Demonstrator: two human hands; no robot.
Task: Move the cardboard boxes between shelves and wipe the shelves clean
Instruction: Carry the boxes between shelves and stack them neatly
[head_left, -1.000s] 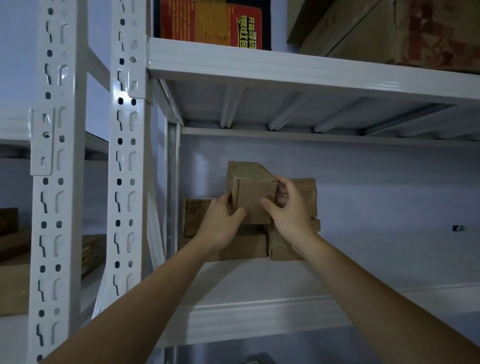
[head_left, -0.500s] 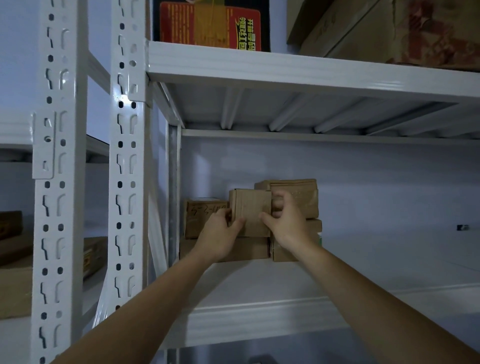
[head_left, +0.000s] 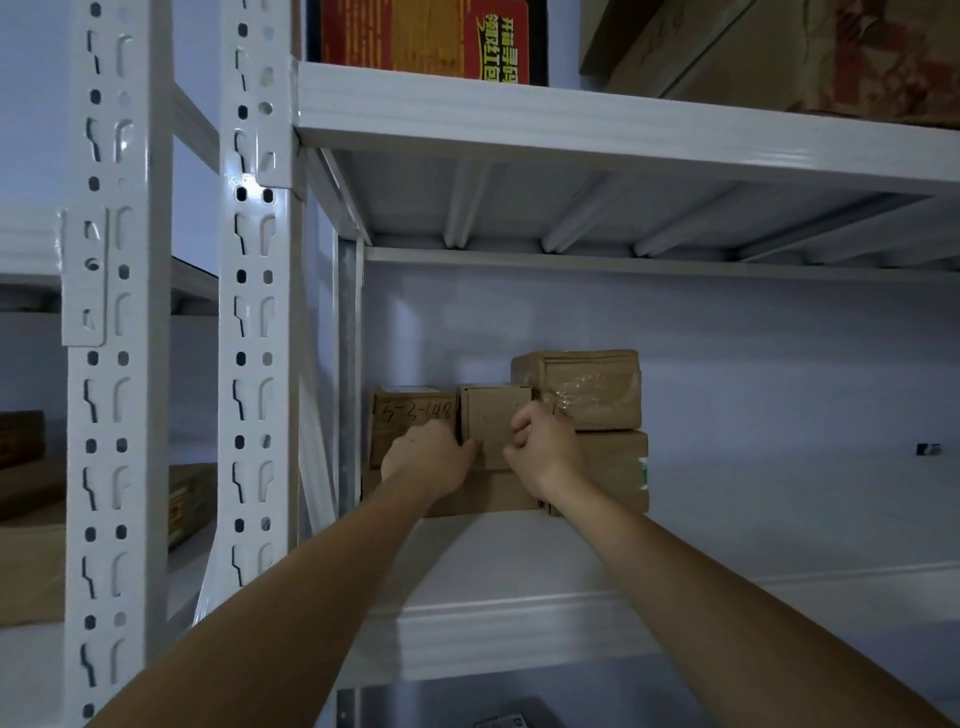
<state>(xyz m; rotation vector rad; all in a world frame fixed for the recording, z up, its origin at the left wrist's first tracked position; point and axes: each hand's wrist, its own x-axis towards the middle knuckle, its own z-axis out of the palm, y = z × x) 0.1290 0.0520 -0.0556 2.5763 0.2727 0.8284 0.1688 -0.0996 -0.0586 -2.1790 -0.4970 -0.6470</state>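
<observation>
Head view has the small box (head_left: 493, 423) at frame centre, seated in the stack at the shelf's (head_left: 519, 631) back left, between the numbered box (head_left: 410, 415) and the taped box (head_left: 587, 387). My left hand (head_left: 428, 462) curls on its left edge and my right hand (head_left: 543, 447) curls on its right edge, both holding it. To finish well, I judge I should press it flush with its neighbours, then let go evenly so nothing shifts. A second ago I held it tilted above the stack; now it sits level in the gap.
</observation>
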